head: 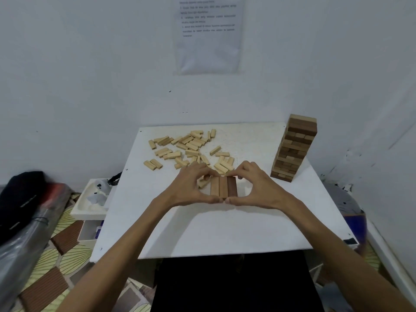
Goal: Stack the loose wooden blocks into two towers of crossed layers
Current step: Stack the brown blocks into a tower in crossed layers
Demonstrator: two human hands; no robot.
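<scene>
A row of three wooden blocks [223, 186] lies flat side by side at the middle of the white table [213, 230]; the right one is darkest. My left hand [191, 185] and my right hand [256, 184] frame this row, thumbs meeting at its near ends and fingers curled over its far ends. One pale block [202, 183] lies just left of the row under my left fingers. Several loose pale blocks [189, 147] are scattered over the far left of the table. A tall tower of crossed layers [293, 148] stands at the far right.
The table stands against a white wall with a taped paper sheet [208, 32]. Left of the table on the floor sit a white tray [94, 199] and a dark bag [20, 199]. A patterned mat [67, 255] covers the floor.
</scene>
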